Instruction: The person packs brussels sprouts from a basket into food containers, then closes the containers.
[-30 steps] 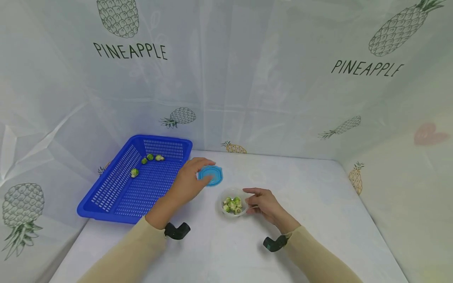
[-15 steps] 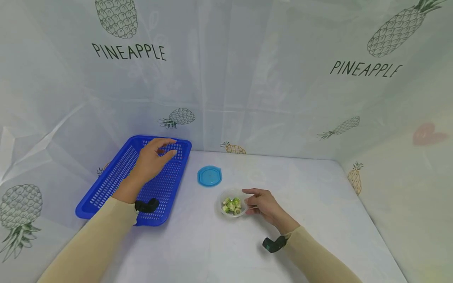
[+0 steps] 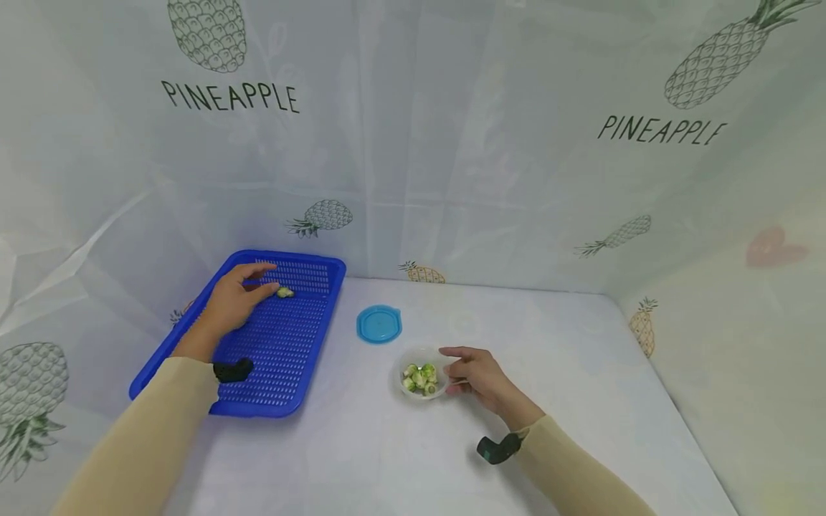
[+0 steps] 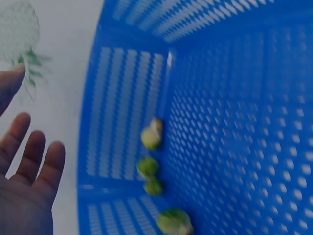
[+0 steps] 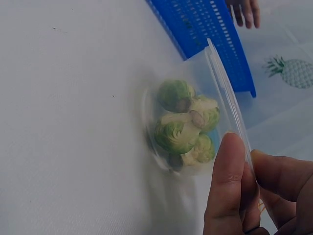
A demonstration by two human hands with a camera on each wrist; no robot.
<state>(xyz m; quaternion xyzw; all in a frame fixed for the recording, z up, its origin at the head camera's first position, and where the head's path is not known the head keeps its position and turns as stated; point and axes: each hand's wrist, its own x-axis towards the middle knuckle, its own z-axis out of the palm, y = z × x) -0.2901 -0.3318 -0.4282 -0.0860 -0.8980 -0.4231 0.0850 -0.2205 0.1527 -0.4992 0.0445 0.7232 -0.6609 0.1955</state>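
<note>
My left hand (image 3: pixel 232 299) reaches over the blue plastic basket (image 3: pixel 312 362), with nothing between its parted fingers. In the left wrist view several Brussels sprouts (image 4: pixel 152 136) lie along the basket's end and corner, apart from my fingers (image 4: pixel 51 164). Only one pale sprout (image 3: pixel 285 292) shows in the head view; my hand hides the others. My right hand (image 3: pixel 480 376) pinches the rim of a small clear plastic tub (image 5: pixel 227 90) between thumb and fingers. Inside the tub sit several green Brussels sprouts (image 5: pixel 178 134).
A light-blue lid (image 3: pixel 378 325) lies flat on the white table (image 3: pixel 400 451) between basket and tub. Behind the table hangs a pale curtain (image 3: pixel 452 165) printed with pineapples, close to the basket's back edge.
My left hand has swung leftward from over the blue lid to the inside of the basket, leaving the lid on the table. My right hand keeps its hold on the tub.
</note>
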